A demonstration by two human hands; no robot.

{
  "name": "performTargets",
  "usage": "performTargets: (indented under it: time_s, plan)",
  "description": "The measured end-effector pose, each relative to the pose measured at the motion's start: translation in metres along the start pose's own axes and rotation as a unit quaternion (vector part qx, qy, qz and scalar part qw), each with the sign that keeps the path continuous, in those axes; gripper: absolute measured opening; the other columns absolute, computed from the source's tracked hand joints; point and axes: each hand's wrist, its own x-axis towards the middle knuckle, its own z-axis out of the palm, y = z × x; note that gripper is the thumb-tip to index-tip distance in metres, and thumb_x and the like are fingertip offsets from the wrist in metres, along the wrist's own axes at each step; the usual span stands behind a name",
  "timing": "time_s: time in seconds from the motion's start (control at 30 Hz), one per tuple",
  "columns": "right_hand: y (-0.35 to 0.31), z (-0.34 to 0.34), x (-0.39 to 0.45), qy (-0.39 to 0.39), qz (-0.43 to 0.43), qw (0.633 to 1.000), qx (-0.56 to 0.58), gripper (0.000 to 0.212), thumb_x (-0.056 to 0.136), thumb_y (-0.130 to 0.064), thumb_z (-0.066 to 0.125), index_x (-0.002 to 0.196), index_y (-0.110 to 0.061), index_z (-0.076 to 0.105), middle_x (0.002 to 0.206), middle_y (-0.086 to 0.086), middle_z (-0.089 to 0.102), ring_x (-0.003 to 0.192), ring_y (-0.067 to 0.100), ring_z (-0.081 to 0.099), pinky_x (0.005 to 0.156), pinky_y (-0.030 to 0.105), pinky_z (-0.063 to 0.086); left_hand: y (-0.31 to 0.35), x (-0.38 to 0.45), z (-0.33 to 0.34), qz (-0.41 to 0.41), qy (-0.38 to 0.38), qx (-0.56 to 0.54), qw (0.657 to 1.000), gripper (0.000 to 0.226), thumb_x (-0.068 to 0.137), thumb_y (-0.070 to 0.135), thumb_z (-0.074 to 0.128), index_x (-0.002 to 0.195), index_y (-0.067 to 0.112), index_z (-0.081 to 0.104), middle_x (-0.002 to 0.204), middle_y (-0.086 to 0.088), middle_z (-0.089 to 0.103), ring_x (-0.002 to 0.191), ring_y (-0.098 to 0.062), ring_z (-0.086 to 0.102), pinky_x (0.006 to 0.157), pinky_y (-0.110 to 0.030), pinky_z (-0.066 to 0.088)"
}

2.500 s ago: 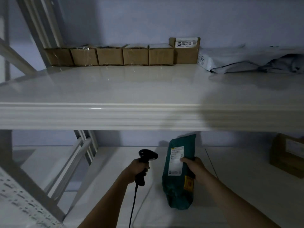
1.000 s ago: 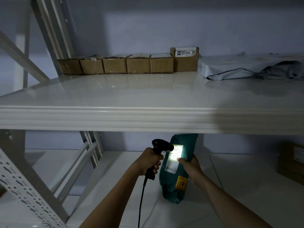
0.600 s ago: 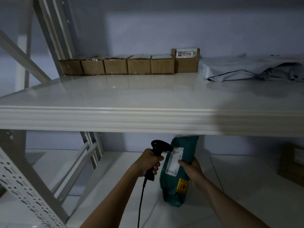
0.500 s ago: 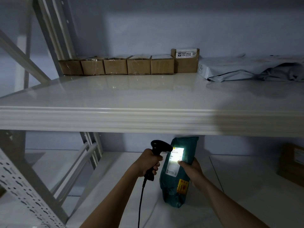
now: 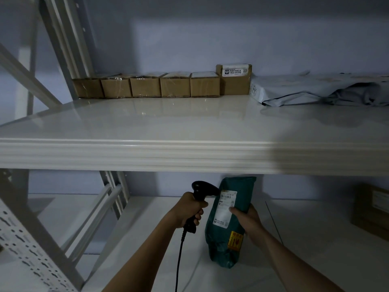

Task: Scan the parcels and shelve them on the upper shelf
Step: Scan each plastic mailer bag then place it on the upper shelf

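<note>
A: Orientation of the green mailer bag point(image 5: 228, 226)?

B: Long axis near upright, top leaning slightly right, white shipping label point(image 5: 225, 208) facing the camera. It sits below the upper shelf point(image 5: 147, 152), over the lower shelf point(image 5: 315, 260).

A: Right hand point(image 5: 247, 218)?

B: Fingers curled round the bag's right edge, thumb pressed on the label.

A: Left hand point(image 5: 190, 209)?

B: Fingers wrapped tight round the grip of the black barcode scanner point(image 5: 201, 199); nose points right, just at the label's top-left corner. Cable point(image 5: 179, 260) hangs down.

A: Upper shelf contents?

B: Row of cardboard boxes point(image 5: 162, 86) at the back, grey poly mailers point(image 5: 315, 89) to the right.

Upper shelf point(image 5: 189, 125) front lies bare; boxes point(image 5: 160, 87) and mailers point(image 5: 315, 89) line its back.
</note>
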Motion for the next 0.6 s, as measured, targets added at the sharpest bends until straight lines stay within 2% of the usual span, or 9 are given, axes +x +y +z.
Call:
performTargets:
  time_s: [0.07,0.17,0.23,0.3,0.4,0.47,0.6]
  plan:
    - [0.001,-0.001,0.002,0.002,0.004,1.000,0.000,0.037,0.090,-0.009,0.074,0.123,-0.016,0.060,0.112,0.002,0.071,0.097,0.020,0.070,0.076,0.033,0.059,-0.004,0.005,-0.001,0.001,0.015,-0.007,1.000,0.010,0.093,0.007,0.056,0.102,0.005,0.055,0.060,-0.005,0.044,0.046,-0.013,0.039,0.045,-0.024,0.035]
    - [0.003,-0.001,0.005,0.012,0.018,1.000,-0.008,0.041,0.088,-0.011,0.076,0.126,-0.015,0.060,0.117,0.006,0.071,0.101,0.025,0.070,0.092,0.045,0.058,-0.016,0.014,-0.005,-0.002,0.024,-0.026,0.999,0.017,0.093,0.007,0.056,0.110,0.005,0.057,0.062,-0.006,0.047,0.048,-0.015,0.043,0.046,-0.026,0.041]
    - [0.003,-0.002,0.006,0.018,0.022,0.999,-0.015,0.043,0.087,-0.012,0.077,0.127,-0.014,0.060,0.118,0.008,0.071,0.102,0.026,0.069,0.096,0.049,0.057,-0.032,0.021,-0.007,-0.016,0.029,-0.028,0.999,0.009,0.091,0.000,0.055,0.100,-0.001,0.057,0.064,-0.009,0.050,0.051,-0.018,0.048,0.050,-0.029,0.046]
    - [0.004,-0.004,0.006,0.018,0.028,0.999,-0.013,0.044,0.087,-0.012,0.077,0.128,-0.013,0.060,0.118,0.008,0.071,0.101,0.027,0.070,0.093,0.048,0.058,-0.054,0.030,-0.008,-0.041,0.049,-0.049,0.997,0.005,0.089,-0.008,0.055,0.091,-0.004,0.057,0.067,-0.012,0.051,0.055,-0.021,0.051,0.056,-0.032,0.052]
    - [0.003,-0.008,0.005,0.017,0.037,0.999,-0.003,0.041,0.088,-0.011,0.076,0.126,-0.014,0.061,0.113,0.005,0.072,0.097,0.024,0.070,0.080,0.039,0.060,-0.087,0.043,-0.007,-0.069,0.101,-0.079,0.989,0.007,0.086,-0.012,0.060,0.092,-0.010,0.059,0.073,-0.016,0.053,0.059,-0.024,0.054,0.057,-0.034,0.056]
    - [0.000,-0.013,0.003,0.014,0.040,0.999,0.000,0.040,0.088,-0.011,0.076,0.125,-0.016,0.061,0.109,0.003,0.071,0.096,0.022,0.070,0.073,0.033,0.059,-0.105,0.049,-0.008,-0.078,0.143,-0.039,0.986,0.009,0.083,-0.008,0.067,0.090,-0.010,0.061,0.074,-0.017,0.059,0.060,-0.027,0.058,0.057,-0.034,0.053]
    - [-0.005,-0.024,0.003,0.008,0.056,0.998,0.002,0.040,0.089,-0.012,0.075,0.125,-0.019,0.061,0.110,0.004,0.071,0.095,0.022,0.069,0.072,0.033,0.058,-0.129,0.060,-0.013,-0.091,0.204,0.054,0.973,0.015,0.071,0.007,0.082,0.070,0.000,0.069,0.070,-0.015,0.066,0.066,-0.027,0.064,0.063,-0.031,0.052]
